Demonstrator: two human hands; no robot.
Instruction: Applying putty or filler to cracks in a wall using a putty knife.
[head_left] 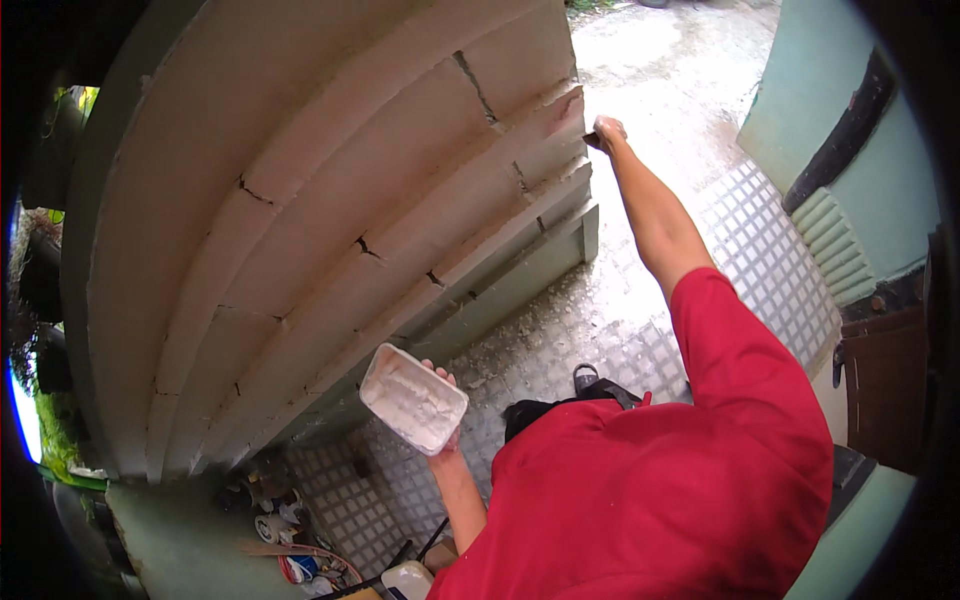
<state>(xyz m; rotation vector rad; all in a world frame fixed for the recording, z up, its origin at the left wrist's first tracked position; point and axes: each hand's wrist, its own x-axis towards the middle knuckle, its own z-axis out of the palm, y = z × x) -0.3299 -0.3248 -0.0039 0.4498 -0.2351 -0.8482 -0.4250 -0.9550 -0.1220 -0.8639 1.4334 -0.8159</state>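
From the head camera, the left hand [447, 400] gripped a shallow white rectangular tray [413, 398] of white paste from beneath, fingers curled round its near edge, low beside the stepped, cracked cream moulding [330, 200]. The right hand [607, 131], arm outstretched, closed its fingers on a small dark tool [590, 140] touching the moulding's corner.

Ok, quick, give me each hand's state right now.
Left hand: closed on a white tray of white paste, held from beneath.
Right hand: closed on a small dark tool, pressed against the stepped wall.
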